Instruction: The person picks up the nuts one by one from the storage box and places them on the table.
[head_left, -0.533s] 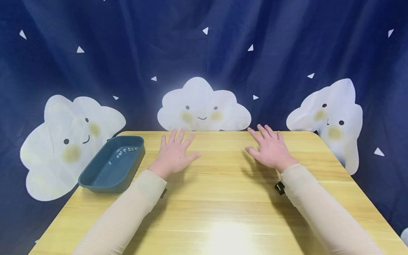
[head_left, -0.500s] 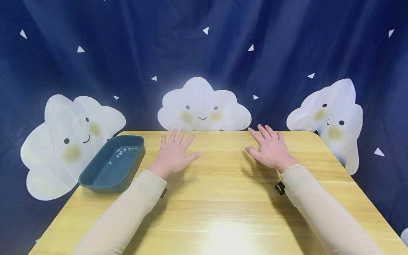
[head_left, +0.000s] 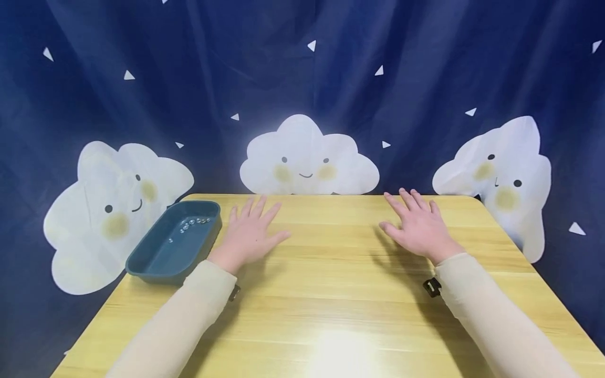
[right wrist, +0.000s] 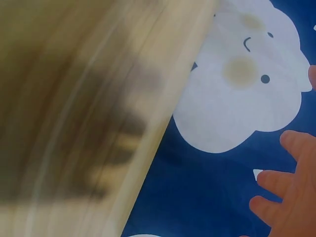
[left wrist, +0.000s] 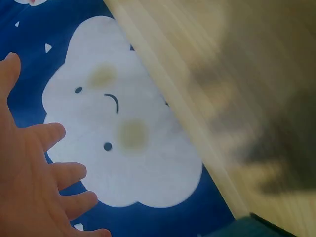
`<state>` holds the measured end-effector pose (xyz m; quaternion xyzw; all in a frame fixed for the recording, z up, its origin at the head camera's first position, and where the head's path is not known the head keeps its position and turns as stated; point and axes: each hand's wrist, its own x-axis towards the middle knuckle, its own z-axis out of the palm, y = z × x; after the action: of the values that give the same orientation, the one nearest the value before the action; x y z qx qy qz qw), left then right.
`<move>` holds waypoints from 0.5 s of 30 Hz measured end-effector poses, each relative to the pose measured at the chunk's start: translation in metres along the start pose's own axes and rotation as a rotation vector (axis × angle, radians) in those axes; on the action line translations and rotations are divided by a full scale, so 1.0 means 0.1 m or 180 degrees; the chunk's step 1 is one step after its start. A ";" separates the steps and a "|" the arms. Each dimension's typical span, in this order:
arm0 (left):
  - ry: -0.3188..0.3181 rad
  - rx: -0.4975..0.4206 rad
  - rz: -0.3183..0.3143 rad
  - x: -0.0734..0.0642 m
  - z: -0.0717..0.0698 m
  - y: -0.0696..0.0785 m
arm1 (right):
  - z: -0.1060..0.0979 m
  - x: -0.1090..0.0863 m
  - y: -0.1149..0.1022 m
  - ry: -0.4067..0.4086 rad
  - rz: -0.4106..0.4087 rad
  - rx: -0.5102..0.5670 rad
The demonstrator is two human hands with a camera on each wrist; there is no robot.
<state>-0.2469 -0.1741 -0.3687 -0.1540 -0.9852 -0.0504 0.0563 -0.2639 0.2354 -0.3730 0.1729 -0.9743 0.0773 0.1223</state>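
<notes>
My left hand (head_left: 248, 235) hovers over the table with its fingers spread, just right of a dark blue-green tray (head_left: 142, 262). Several small clear beads or marbles (head_left: 191, 222) lie inside the tray, mostly toward its far end. On the other side, my right hand (head_left: 420, 228) is held above the table, fingers spread and holding nothing. In the left wrist view the spread fingers of the left hand (left wrist: 29, 158) show, and a corner of the tray (left wrist: 252, 228) peeks in at the bottom. The right wrist view catches part of the right hand (right wrist: 296, 192).
The wooden table (head_left: 321, 283) has a far edge close to my fingertips. Behind it hangs a dark blue curtain (head_left: 264, 68) with white cloud prints. A black wrist mount (head_left: 432, 287) shows under the right sleeve.
Both hands have drawn slightly apart, left hand toward the tray and right hand rightward. The whole head view has shifted a little. Tray and beads look unchanged.
</notes>
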 end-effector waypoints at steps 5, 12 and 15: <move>0.0071 0.0022 -0.0082 -0.18 0.04 -0.22 | -0.02 -0.15 0.07 -0.0025 0.0018 -0.0024; 0.0122 0.0031 -0.0316 -0.42 -0.03 -0.75 | 0.01 -0.21 0.11 0.0027 -0.0062 -0.0042; 0.0131 -0.0001 -0.0442 -0.50 -0.09 -1.02 | 0.03 -0.19 0.11 0.0069 -0.0098 -0.0044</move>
<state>-0.2303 -0.2869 -0.3745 -0.0842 -0.9921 -0.0575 0.0729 -0.2514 0.2512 -0.3815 0.1862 -0.9706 0.0705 0.1353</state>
